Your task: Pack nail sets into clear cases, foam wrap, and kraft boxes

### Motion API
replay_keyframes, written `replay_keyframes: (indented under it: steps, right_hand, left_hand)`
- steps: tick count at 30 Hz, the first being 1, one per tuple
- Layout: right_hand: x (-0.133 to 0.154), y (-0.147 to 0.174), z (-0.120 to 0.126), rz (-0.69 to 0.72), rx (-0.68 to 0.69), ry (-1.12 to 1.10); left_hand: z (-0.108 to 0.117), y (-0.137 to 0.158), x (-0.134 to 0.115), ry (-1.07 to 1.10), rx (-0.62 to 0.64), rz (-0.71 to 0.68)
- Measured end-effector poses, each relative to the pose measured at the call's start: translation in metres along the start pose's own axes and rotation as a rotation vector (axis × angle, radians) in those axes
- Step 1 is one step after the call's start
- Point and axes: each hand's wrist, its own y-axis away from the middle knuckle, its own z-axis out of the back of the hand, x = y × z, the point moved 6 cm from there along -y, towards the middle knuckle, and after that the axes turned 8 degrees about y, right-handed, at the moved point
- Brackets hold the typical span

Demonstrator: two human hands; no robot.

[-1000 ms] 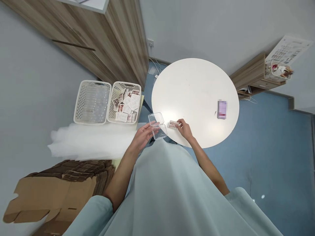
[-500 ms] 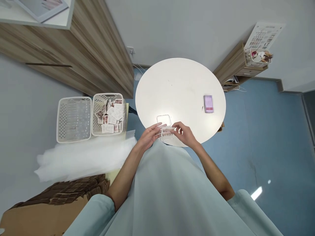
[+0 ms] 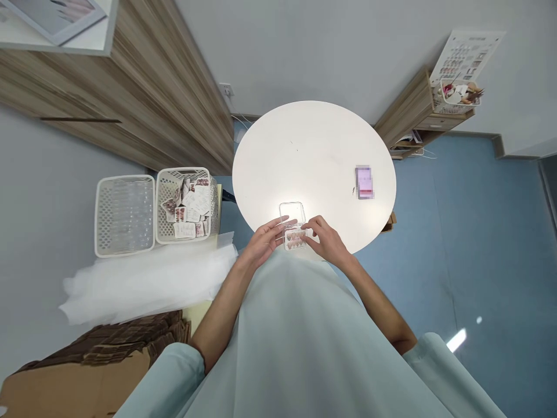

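- The left hand (image 3: 261, 242) grips an open clear box (image 3: 293, 211) along its left side, fingers slightly spread.
- The right hand (image 3: 325, 239) has thumb and forefinger narrowly apart at the box's right edge; whether they pinch anything, I cannot tell.
- One pale card (image 3: 293, 238) lies in the box's lower half, bearing glossy pinkish oval pieces in two rows, too small to count surely. The transparent lid stands raised away from the person.
- Box and card are at the near edge of the round white table (image 3: 322, 130), just left of its middle.
- One purple item (image 3: 364, 182) lies towards the table's right edge, its face pixelated.
- Two white baskets stand left of the table: the left basket (image 3: 99, 217) holds many clear boxes, the right basket (image 3: 214, 203) many printed cards (image 3: 195, 203), their writing too small to read.
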Motion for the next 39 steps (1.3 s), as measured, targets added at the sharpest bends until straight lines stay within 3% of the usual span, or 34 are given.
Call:
replay_keyframes:
  steps: [4,7,11,14,19,24,29,34,39]
  right_hand:
    - [0.004,-0.002,0.002,0.023,-0.017,0.039]
    - [0.003,-0.010,0.008,0.001,-0.095,-0.084]
    - [-0.015,-0.030,0.012,-0.219,-0.207,-0.356]
    - [-0.024,-0.048,-0.004,-0.372,-0.091,-0.553]
    - [-0.018,-0.068,-0.030,-0.430,0.011,-0.701]
    - [-0.008,-0.078,-0.037,-0.416,-0.010,-0.662]
    - [0.015,-0.080,-0.021,-0.301,-0.040,-0.614]
    - [0.042,-0.061,-0.001,-0.166,-0.027,-0.583]
    - [0.047,-0.032,-0.008,-0.115,0.042,-0.576]
  left_hand:
    - [-0.002,0.002,-0.001,0.005,-0.005,-0.010]
    - [0.002,0.002,0.000,0.029,-0.015,-0.021]
    - [0.008,0.006,0.002,0.060,-0.014,-0.019]
    - [0.012,0.011,0.004,0.082,0.001,-0.006]
    - [0.025,0.021,0.006,0.130,-0.003,-0.007]
    - [0.043,0.028,0.009,0.155,-0.037,-0.020]
    - [0.054,0.033,0.008,0.205,-0.087,-0.038]
    - [0.061,0.032,-0.003,0.227,-0.122,-0.118]
    - [0.060,0.032,-0.015,0.212,-0.100,-0.148]
